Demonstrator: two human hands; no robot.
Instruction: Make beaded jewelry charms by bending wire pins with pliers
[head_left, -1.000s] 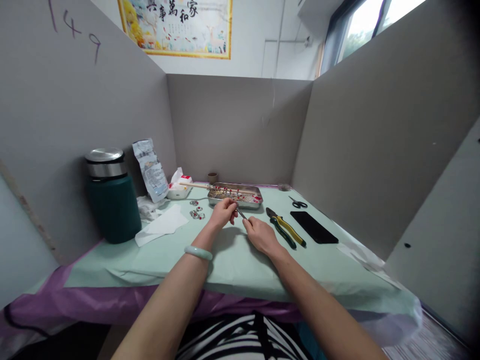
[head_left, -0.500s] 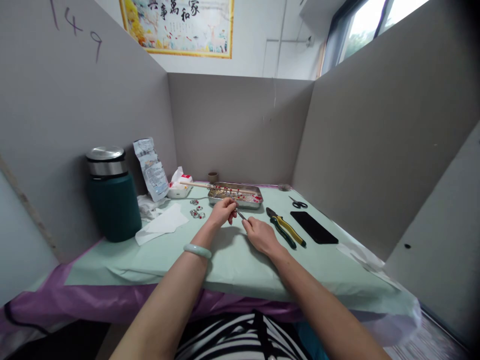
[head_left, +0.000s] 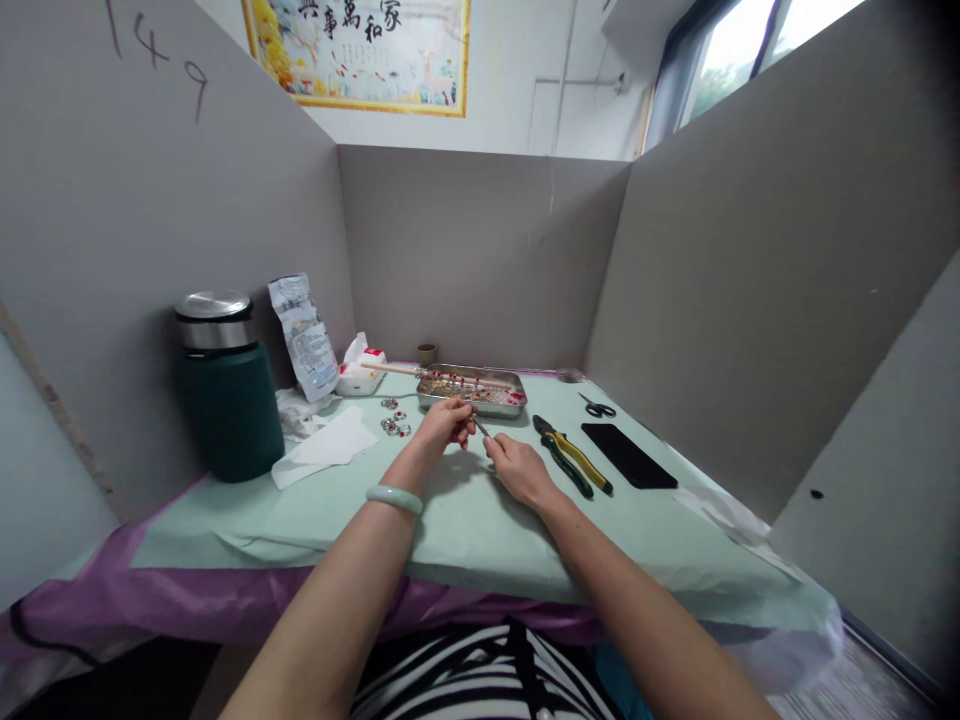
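My left hand [head_left: 448, 422], with a pale green bangle [head_left: 394, 498] on the wrist, is closed in a pinch above the table; what its fingertips hold is too small to make out. In my closed right hand [head_left: 519, 466] is a slim, dark metal tool [head_left: 481, 427], probably tweezers or fine pliers, most of it covered by the fingers. Its tip meets the left fingertips. Just behind the hands stands a metal tray [head_left: 495, 408] with red and gold beads and a wooden stick across it. Several small rings of beads [head_left: 395, 426] lie left of my left hand.
Yellow-and-green pliers [head_left: 574, 458], a black phone-like slab [head_left: 628, 456] and scissors [head_left: 598, 409] lie to the right. On the left are a green thermos [head_left: 229, 410], a foil pouch [head_left: 304, 340], a tissue pack [head_left: 361, 370] and white paper [head_left: 326, 448]. Grey partitions [head_left: 480, 260] enclose the table.
Both hands stay almost in place, the tool's tip still at the left fingertips. The whole view has shifted very slightly; nothing on the table has moved.
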